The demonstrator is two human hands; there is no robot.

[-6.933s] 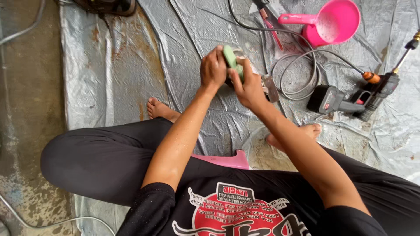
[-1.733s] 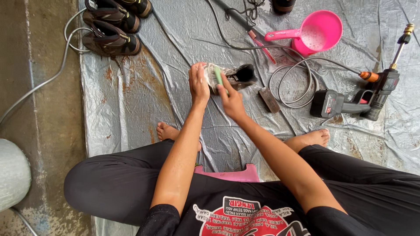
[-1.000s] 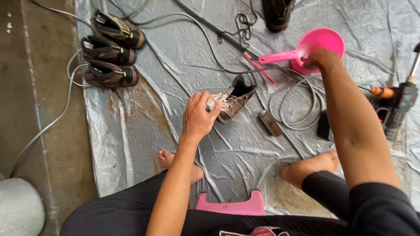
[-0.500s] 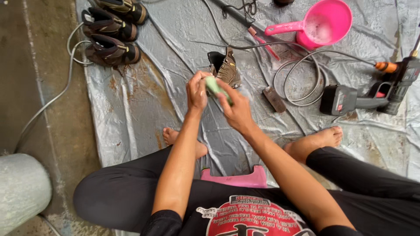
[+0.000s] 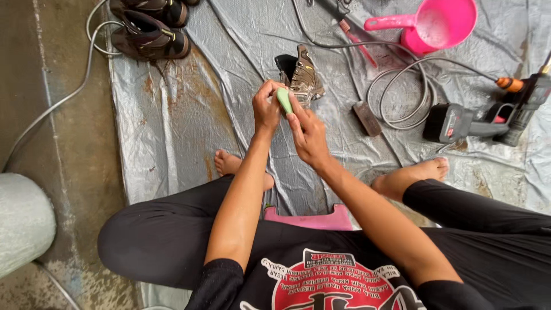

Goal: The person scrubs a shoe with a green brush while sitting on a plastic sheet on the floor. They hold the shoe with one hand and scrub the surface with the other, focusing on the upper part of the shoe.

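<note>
Back from the pink scoop (image 5: pixel 439 26), the right hand (image 5: pixel 307 135) grips the green brush (image 5: pixel 283 100) against the shoe (image 5: pixel 301 74) the left hand (image 5: pixel 267 106) clasps; short, firm strokes would suit.

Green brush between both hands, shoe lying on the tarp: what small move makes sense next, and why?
Probably lift the shoe with the left hand. The green brush sits pinched between it and the right hand, while the shoe lies untouched on the grey tarp just beyond.
</note>
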